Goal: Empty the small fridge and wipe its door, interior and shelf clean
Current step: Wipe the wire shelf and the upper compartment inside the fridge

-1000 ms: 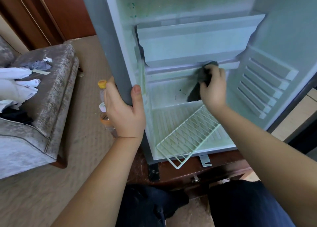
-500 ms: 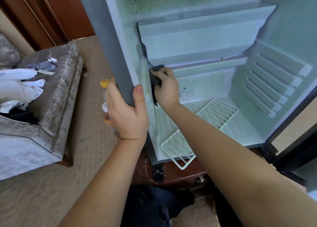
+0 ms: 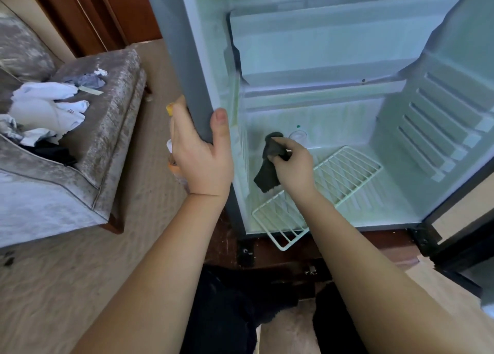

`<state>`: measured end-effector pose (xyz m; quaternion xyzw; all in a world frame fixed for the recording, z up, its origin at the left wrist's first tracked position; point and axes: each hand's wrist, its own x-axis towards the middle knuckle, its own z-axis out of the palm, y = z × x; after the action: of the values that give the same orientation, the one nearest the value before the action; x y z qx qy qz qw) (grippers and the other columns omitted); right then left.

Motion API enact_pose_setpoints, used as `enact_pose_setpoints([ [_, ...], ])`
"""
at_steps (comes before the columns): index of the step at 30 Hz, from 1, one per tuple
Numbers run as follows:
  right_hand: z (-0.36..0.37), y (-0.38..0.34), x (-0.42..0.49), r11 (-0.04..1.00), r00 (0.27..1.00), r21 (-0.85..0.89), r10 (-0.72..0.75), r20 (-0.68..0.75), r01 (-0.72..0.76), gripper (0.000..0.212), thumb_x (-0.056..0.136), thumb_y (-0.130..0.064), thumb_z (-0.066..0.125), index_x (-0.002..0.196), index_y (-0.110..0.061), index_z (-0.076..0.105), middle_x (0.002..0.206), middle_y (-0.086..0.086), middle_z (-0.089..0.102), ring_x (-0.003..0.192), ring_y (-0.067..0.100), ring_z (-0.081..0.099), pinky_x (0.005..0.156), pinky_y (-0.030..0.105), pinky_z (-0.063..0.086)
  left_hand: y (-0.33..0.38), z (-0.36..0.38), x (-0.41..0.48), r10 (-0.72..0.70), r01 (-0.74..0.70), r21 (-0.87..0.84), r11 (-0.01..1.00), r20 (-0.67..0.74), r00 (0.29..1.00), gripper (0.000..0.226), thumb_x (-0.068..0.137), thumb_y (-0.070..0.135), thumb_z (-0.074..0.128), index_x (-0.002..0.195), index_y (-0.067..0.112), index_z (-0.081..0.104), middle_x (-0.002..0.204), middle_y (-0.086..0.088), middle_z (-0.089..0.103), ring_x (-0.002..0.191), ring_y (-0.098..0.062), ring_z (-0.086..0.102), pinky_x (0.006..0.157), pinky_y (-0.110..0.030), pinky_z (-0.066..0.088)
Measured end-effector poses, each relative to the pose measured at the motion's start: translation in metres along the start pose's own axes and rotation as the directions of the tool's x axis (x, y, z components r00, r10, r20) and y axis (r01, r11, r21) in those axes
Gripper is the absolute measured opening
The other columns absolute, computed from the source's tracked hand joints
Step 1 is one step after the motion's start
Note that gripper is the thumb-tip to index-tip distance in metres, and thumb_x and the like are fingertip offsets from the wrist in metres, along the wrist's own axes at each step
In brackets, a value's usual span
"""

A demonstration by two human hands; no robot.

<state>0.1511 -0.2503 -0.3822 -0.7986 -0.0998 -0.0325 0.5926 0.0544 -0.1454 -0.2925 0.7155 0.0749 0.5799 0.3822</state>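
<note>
The small grey-sided fridge (image 3: 187,59) stands open, its pale white-green interior facing the camera. Inside, a white wire shelf (image 3: 344,174) lies loose and askew on the fridge floor, one corner poking out past the front edge. The left hand (image 3: 203,156) grips the front edge of the fridge's left wall, thumb inside, fingers wrapped round the outside. The right hand (image 3: 294,166) is inside the lower compartment, pinching a dark grey crumpled cloth (image 3: 267,174) near the back left corner; the cloth hangs down just above the shelf. Behind the left hand a yellow-capped bottle (image 3: 169,109) peeks out. A grey velvet armchair (image 3: 66,188) holds crumpled white clothes (image 3: 45,108).
</note>
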Motion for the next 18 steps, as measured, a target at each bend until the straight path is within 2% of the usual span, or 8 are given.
enact_pose_setpoints([
  [2, 0.005, -0.007, 0.006, 0.986, 0.995, 0.142, 0.092, -0.026, -0.087, 0.031, 0.084, -0.005, 0.064, 0.113, -0.014, 0.065, 0.108, -0.002, 0.065, 0.101, 0.014, 0.06, 0.09, 0.026, 0.048, 0.003, 0.0, 0.0, -0.046, 0.045, -0.038, 0.998, -0.003, 0.999, 0.042, 0.094, 0.06, 0.041, 0.123, 0.03, 0.045, 0.106, 0.033, 0.055, 0.099, 0.016, 0.052, 0.085, -0.014, 0.043],
  [5, 0.016, -0.015, 0.013, 0.917, 0.988, 0.369, 0.151, 0.024, -0.149, 0.028, 0.084, -0.003, 0.063, 0.109, -0.016, 0.065, 0.11, 0.002, 0.067, 0.1, 0.017, 0.063, 0.093, 0.036, 0.052, 0.005, -0.005, -0.005, -0.1, 0.112, -0.137, 0.984, 0.089, 0.991, 0.012, 0.093, 0.036, 0.047, 0.105, 0.035, 0.049, 0.1, 0.048, 0.055, 0.096, 0.021, 0.054, 0.082, -0.004, 0.039],
  [7, 0.025, -0.017, 0.017, 0.896, 0.987, 0.414, 0.16, 0.035, -0.16, 0.032, 0.085, 0.0, 0.061, 0.113, -0.014, 0.065, 0.112, 0.003, 0.067, 0.102, 0.017, 0.063, 0.096, 0.037, 0.051, 0.001, -0.013, -0.009, -0.15, 0.182, -0.192, 0.964, 0.171, 0.974, 0.019, 0.093, 0.034, 0.048, 0.112, 0.032, 0.045, 0.101, 0.044, 0.058, 0.097, 0.016, 0.056, 0.082, -0.006, 0.041],
  [9, 0.032, -0.017, 0.021, 0.873, 0.983, 0.45, 0.16, 0.094, -0.185, 0.038, 0.086, -0.001, 0.059, 0.121, -0.014, 0.063, 0.118, 0.003, 0.066, 0.107, 0.017, 0.062, 0.1, 0.036, 0.048, -0.008, -0.021, -0.017, -0.202, 0.241, -0.166, 0.956, 0.218, 0.955, 0.025, 0.091, 0.04, 0.049, 0.112, 0.026, 0.049, 0.097, 0.032, 0.063, 0.093, 0.009, 0.058, 0.081, -0.01, 0.043],
  [12, 0.038, -0.016, 0.025, 0.799, 0.929, 0.525, 0.11, 0.353, -0.293, 0.055, 0.089, -0.01, 0.054, 0.142, -0.02, 0.045, 0.14, 0.003, 0.052, 0.125, 0.017, 0.051, 0.109, 0.037, 0.04, -0.015, -0.027, -0.026, -0.276, 0.31, -0.095, 0.946, 0.264, 0.924, 0.017, 0.089, 0.047, 0.047, 0.098, 0.033, 0.05, 0.089, 0.014, 0.056, 0.083, 0.003, 0.051, 0.077, -0.016, 0.042],
  [15, 0.039, -0.01, 0.033, 0.814, 0.879, 0.451, 0.143, 0.454, -0.365, 0.052, 0.097, -0.007, 0.041, 0.147, -0.022, 0.035, 0.149, 0.001, 0.04, 0.134, 0.017, 0.041, 0.115, 0.035, 0.031, -0.017, -0.029, -0.028, -0.309, 0.348, -0.11, 0.931, 0.271, 0.912, 0.016, 0.089, 0.048, 0.048, 0.1, 0.039, 0.054, 0.095, 0.022, 0.064, 0.094, 0.004, 0.057, 0.086, -0.018, 0.042],
  [18, 0.04, 0.002, 0.04, 0.888, 0.888, 0.325, 0.17, 0.427, -0.326, 0.047, 0.101, -0.008, 0.039, 0.146, -0.021, 0.038, 0.15, 0.002, 0.039, 0.135, 0.018, 0.04, 0.115, 0.035, 0.029, -0.02, -0.029, -0.034, -0.332, 0.383, -0.138, 0.913, 0.29, 0.897, 0.017, 0.088, 0.052, 0.049, 0.1, 0.046, 0.059, 0.103, 0.027, 0.065, 0.109, -0.004, 0.058, 0.099, -0.031, 0.044],
])
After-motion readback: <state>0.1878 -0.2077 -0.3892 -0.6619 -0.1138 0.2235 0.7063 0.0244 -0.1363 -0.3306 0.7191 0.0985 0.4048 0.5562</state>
